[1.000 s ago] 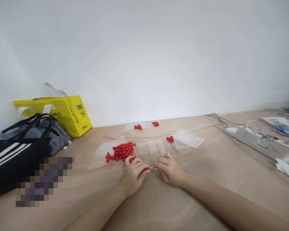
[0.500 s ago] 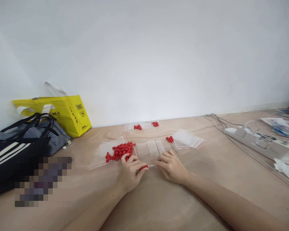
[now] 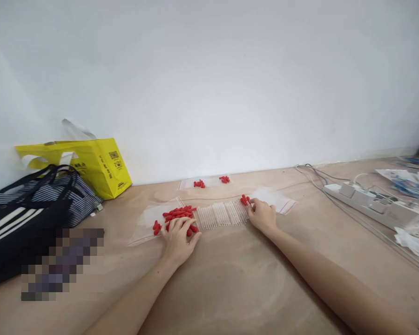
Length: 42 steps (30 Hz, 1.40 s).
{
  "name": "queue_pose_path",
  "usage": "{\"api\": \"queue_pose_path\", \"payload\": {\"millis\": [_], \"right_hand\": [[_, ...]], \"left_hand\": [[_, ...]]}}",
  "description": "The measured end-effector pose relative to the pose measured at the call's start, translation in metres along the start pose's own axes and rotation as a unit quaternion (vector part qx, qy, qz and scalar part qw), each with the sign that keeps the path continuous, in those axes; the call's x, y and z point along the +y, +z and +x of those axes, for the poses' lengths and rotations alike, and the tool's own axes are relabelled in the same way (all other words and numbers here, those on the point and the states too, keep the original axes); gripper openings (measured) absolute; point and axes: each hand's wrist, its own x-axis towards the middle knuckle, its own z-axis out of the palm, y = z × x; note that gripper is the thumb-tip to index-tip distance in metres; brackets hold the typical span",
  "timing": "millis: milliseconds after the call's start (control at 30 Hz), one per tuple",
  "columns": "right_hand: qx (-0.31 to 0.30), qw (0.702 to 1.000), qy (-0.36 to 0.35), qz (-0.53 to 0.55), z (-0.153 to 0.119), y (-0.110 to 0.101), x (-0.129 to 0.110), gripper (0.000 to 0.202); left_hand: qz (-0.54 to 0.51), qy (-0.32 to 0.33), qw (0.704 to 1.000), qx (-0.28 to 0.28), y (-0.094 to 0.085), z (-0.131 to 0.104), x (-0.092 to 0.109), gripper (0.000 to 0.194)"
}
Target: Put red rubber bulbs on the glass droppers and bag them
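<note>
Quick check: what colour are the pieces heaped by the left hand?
The pieces by the left hand are red; the head view shows them best.

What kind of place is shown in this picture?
Probably an informal indoor workspace, perhaps at home: a yellow bag and a power strip share the wood-coloured surface with a pile of small red pieces.

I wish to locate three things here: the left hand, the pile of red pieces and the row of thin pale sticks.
Left hand (image 3: 179,241): head view, back of the hand.
Pile of red pieces (image 3: 176,213): head view, its upper part.
Row of thin pale sticks (image 3: 222,215): head view, middle sticks.
</note>
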Motion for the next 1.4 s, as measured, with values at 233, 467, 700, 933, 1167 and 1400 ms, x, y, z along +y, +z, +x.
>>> {"api": "queue_pose_path", "payload": {"millis": [233,467,700,933,1167,1400], "right_hand": [[-0.011,0.999,0.012,-0.035,0.001,0.007,-0.007,0.026],[-0.052,0.996,-0.005,-0.072,0.005,0.001,-0.015,0.025],[-0.091,0.991,0.017,-0.095,0.016,0.004,-0.021,0.023],[-0.093,0.991,0.027,-0.092,0.017,0.006,-0.024,0.025],[-0.031,0.999,-0.033,-0.022,0.007,-0.001,-0.020,0.025],[-0.064,0.934,-0.303,0.178,-0.037,-0.013,-0.001,0.021]], "left_hand": [[0.034,0.046,0.998,-0.001,0.000,0.003,-0.002,0.013],[0.049,0.065,0.997,0.005,0.001,0.005,-0.008,0.010],[0.038,0.089,0.995,0.007,0.003,0.006,-0.008,0.013],[0.007,0.115,0.993,0.015,-0.002,0.003,-0.001,0.019],[-0.111,0.237,0.960,-0.099,-0.006,-0.004,0.010,0.024],[-0.154,0.214,0.953,-0.152,-0.015,-0.004,0.014,0.014]]}}
